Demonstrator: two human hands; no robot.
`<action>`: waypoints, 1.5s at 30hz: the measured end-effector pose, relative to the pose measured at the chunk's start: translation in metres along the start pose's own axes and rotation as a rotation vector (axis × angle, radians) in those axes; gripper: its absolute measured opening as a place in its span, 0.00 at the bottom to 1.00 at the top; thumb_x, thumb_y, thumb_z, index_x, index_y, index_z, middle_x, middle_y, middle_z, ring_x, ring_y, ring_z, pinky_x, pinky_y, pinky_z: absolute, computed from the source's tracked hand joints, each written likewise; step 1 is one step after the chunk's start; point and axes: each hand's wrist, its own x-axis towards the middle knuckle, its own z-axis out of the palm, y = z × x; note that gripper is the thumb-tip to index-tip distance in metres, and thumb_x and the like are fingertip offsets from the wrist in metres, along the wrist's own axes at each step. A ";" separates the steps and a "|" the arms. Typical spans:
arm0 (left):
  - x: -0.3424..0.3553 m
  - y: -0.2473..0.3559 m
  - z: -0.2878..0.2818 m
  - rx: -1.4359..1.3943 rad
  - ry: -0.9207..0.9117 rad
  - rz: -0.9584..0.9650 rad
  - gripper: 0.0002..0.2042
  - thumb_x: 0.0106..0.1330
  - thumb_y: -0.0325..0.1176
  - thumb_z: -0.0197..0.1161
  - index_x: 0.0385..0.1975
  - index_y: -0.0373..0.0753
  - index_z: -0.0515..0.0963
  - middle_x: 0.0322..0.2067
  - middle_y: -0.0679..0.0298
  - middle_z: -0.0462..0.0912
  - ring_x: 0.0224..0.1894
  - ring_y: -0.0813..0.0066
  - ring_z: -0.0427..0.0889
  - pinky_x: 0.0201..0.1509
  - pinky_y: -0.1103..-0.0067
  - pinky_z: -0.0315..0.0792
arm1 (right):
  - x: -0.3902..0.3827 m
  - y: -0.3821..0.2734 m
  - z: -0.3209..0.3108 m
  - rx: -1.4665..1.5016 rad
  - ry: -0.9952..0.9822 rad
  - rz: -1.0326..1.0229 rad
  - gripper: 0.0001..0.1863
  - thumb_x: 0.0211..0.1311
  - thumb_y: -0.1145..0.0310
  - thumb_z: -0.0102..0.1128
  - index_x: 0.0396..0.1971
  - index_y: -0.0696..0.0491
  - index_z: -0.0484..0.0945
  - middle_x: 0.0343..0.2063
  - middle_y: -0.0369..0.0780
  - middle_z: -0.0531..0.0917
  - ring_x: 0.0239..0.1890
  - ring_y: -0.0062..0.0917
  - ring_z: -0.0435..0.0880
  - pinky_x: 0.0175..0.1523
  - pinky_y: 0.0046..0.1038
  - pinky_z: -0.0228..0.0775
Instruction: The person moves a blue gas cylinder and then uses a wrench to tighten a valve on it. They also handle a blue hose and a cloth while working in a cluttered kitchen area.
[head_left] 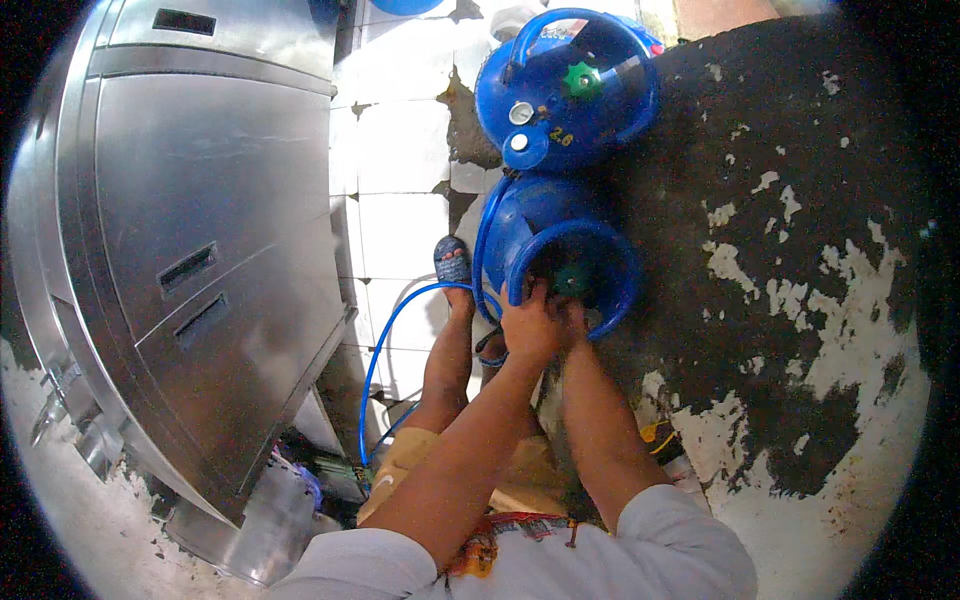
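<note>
Both my hands reach into the round collar of the nearer blue gas cylinder [505, 215], at its near edge. My left hand [532, 328] is closed, its fingers bent down inside the collar. Close against it, my right hand [573, 325] is also closed, partly covered by the left. Whatever they grip is hidden by the hands and shadow. A dark green valve knob [572, 280] shows dimly just beyond my fingers. A blue hose [378, 350] curves from the left to the cylinder beside my left hand.
A second blue gas cylinder [610, 120] with a green knob [581, 80] and a round gauge [521, 113] stands beyond the first. Steel cabinets [210, 180] line the left. White floor tiles [400, 235] are chipped; a dark peeling wall [800, 200] stands right.
</note>
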 end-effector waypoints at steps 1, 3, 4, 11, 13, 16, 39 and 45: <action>0.000 0.001 -0.002 0.022 0.019 0.022 0.21 0.55 0.38 0.63 0.51 0.46 0.76 0.52 0.54 0.73 0.57 0.45 0.65 0.56 0.60 0.68 | -0.001 -0.002 0.002 -0.010 0.000 0.001 0.26 0.61 0.48 0.52 0.53 0.50 0.71 0.48 0.39 0.76 0.46 0.33 0.74 0.51 0.34 0.70; -0.001 0.004 -0.005 0.130 0.055 0.062 0.21 0.57 0.39 0.62 0.52 0.47 0.75 0.52 0.54 0.74 0.59 0.44 0.63 0.57 0.59 0.67 | -0.002 -0.003 0.007 -0.027 -0.002 0.003 0.25 0.61 0.48 0.52 0.52 0.49 0.71 0.47 0.39 0.76 0.46 0.33 0.74 0.50 0.34 0.70; -0.003 0.005 -0.007 0.216 0.073 0.077 0.21 0.58 0.40 0.61 0.53 0.47 0.74 0.52 0.54 0.74 0.60 0.43 0.62 0.57 0.59 0.66 | -0.003 -0.003 0.009 -0.032 -0.001 0.008 0.25 0.61 0.48 0.52 0.52 0.49 0.71 0.47 0.39 0.76 0.46 0.33 0.74 0.50 0.34 0.70; 0.005 0.017 -0.023 0.019 -0.267 -0.215 0.19 0.61 0.40 0.56 0.53 0.49 0.73 0.48 0.55 0.77 0.44 0.46 0.78 0.45 0.57 0.73 | 0.006 -0.004 0.014 -0.065 0.027 -0.007 0.24 0.61 0.48 0.51 0.50 0.49 0.71 0.46 0.38 0.76 0.46 0.32 0.74 0.50 0.34 0.69; -0.003 0.007 -0.013 0.073 -0.119 -0.091 0.19 0.61 0.42 0.56 0.53 0.49 0.72 0.44 0.54 0.78 0.34 0.47 0.81 0.38 0.57 0.74 | 0.006 -0.011 0.014 -0.071 0.037 -0.006 0.24 0.60 0.48 0.51 0.49 0.49 0.71 0.46 0.38 0.76 0.46 0.32 0.74 0.50 0.34 0.69; 0.001 -0.014 0.005 -0.036 -0.169 -0.188 0.21 0.63 0.46 0.55 0.55 0.49 0.68 0.38 0.50 0.81 0.31 0.45 0.81 0.37 0.58 0.75 | 0.017 -0.009 0.025 -0.090 0.048 -0.021 0.23 0.60 0.48 0.51 0.49 0.49 0.71 0.46 0.38 0.76 0.46 0.32 0.74 0.50 0.34 0.69; 0.007 -0.003 -0.025 -0.021 -0.145 -0.071 0.32 0.51 0.55 0.66 0.54 0.44 0.71 0.46 0.47 0.73 0.42 0.46 0.78 0.44 0.60 0.74 | -0.022 0.009 -0.034 -0.117 0.204 0.029 0.20 0.60 0.48 0.50 0.42 0.47 0.73 0.43 0.37 0.76 0.44 0.30 0.74 0.48 0.33 0.67; 0.003 -0.014 -0.018 0.025 -0.095 0.072 0.32 0.50 0.51 0.67 0.54 0.43 0.71 0.45 0.45 0.73 0.40 0.45 0.78 0.44 0.60 0.75 | -0.037 0.027 -0.047 -0.139 0.286 0.043 0.18 0.56 0.46 0.52 0.36 0.45 0.74 0.37 0.35 0.77 0.40 0.28 0.75 0.42 0.29 0.69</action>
